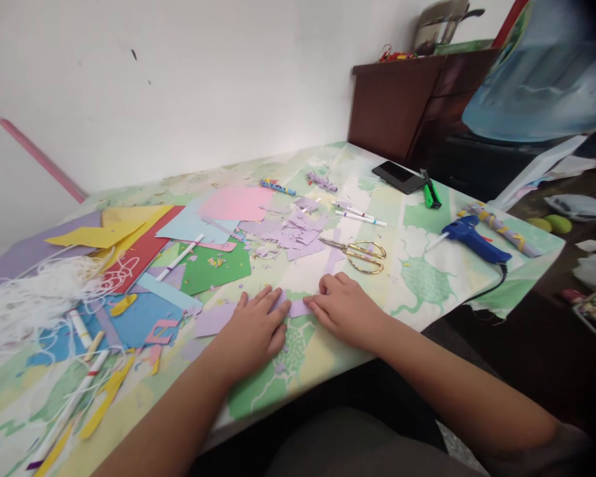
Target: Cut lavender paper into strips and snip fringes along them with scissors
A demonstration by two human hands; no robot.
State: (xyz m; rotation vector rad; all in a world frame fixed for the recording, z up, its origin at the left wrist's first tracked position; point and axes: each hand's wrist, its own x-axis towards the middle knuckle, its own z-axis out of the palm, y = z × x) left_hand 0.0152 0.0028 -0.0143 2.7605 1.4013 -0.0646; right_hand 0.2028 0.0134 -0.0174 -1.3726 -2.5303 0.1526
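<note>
A narrow strip of light purple paper (298, 308) lies on the table just in front of me, running between my two hands. My left hand (253, 334) rests flat on it, fingers stretched out and pressing its left part down. With bent fingers, my right hand (347, 311) pinches the strip's right end. Beside my left hand is another light purple piece of paper (213, 320). Gold-handled scissors (352, 252) lie beyond my right hand, and a heap of cut purple paper scraps (298, 228) is left of them.
Coloured sheets, including a green sheet (218, 268) and a red sheet (151, 248), spread leftward beside a tangle of white string (44, 298). Several markers lie about. A blue glue gun (479, 240) with its cord, a green box cutter (431, 192) and a black phone (397, 176) lie at right.
</note>
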